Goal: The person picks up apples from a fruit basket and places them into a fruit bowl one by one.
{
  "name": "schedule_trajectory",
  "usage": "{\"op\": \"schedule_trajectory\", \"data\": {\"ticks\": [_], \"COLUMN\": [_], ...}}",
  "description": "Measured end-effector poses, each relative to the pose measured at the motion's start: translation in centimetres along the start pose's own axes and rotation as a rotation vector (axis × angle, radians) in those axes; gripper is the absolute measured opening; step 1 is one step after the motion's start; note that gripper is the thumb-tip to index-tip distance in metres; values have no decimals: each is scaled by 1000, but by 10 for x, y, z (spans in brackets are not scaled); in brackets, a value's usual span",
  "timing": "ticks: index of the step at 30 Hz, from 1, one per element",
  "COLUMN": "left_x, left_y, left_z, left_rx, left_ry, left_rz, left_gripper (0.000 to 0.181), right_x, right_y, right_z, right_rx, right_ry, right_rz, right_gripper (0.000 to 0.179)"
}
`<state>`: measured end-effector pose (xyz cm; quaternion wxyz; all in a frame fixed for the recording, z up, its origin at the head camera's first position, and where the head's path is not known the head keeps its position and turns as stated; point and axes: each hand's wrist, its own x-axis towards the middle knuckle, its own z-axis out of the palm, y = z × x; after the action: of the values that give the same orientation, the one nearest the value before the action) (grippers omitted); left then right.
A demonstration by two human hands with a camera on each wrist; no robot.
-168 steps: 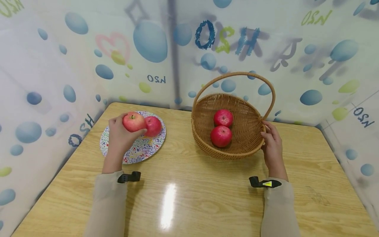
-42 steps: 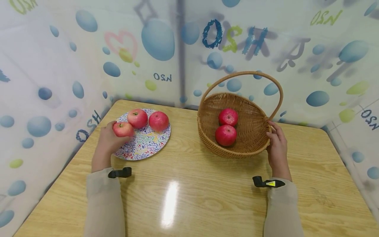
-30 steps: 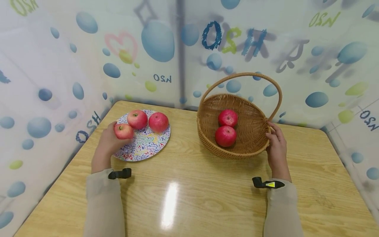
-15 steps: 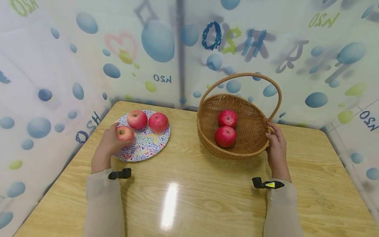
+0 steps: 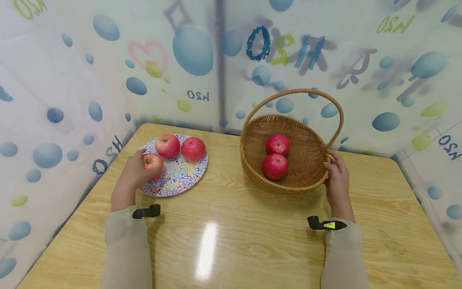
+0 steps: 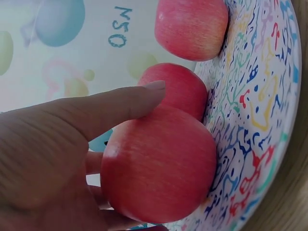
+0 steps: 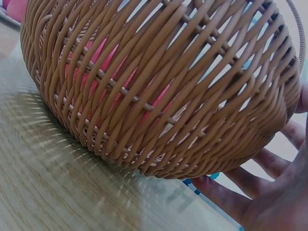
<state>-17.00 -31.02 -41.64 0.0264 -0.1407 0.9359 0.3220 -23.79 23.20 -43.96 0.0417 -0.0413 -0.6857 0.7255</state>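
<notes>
In the head view, my left hand [image 5: 132, 176] holds an apple [image 5: 154, 162] at the left side of a patterned plate [image 5: 180, 178]. The left wrist view shows the thumb [image 6: 130, 102] along this apple's [image 6: 159, 166] near side, with the other fingers partly hidden behind it. Two more apples, one at the back [image 5: 167, 145] and one on the right [image 5: 193, 149], sit on the plate. My right hand [image 5: 337, 180] grips the right rim of a wicker basket [image 5: 304, 160]. Its fingers reach under the basket's side in the right wrist view.
Two red apples, one behind [image 5: 278, 143] and one in front [image 5: 275, 166], lie inside the basket. Its tall handle [image 5: 292, 91] arches above it. Plate and basket stand apart on a wooden table [image 5: 238, 228], near a printed wall [image 5: 231, 80].
Earlier, my left hand held an apple farther back, beside the right one; now it is at the plate's left. Lately the held apple has shifted slightly toward me. The right hand keeps its grip.
</notes>
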Motion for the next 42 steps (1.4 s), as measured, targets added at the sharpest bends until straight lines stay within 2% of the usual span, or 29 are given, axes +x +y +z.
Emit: {"op": "schedule_trajectory", "data": {"ticks": [6,11,16,21,35,42], "left_x": [-3,-5,-11,-17,-38,-44], "left_y": [11,23,41,63,106,125], "left_z": [-3,-4,-4,0,5,11], "left_rx": [-35,-99,-142,-192,-292,-322], "left_ry": [34,125,239,306,346,325], "left_rz": [-38,-60,-13,53,197,290], "left_gripper": [89,83,75,67,52,50], "right_x": [0,0,0,0,0,1], "right_y": [1,1,0,-1,0,2], "right_z": [-1,-2,-3,-3,2,2], "right_rx": [-6,-10,-15,-31,-21,-3], "right_ry": [4,5,9,15,20,32], "right_rz": [0,5,10,22,8,2], "right_gripper": [47,47,47,47,48,47]}}
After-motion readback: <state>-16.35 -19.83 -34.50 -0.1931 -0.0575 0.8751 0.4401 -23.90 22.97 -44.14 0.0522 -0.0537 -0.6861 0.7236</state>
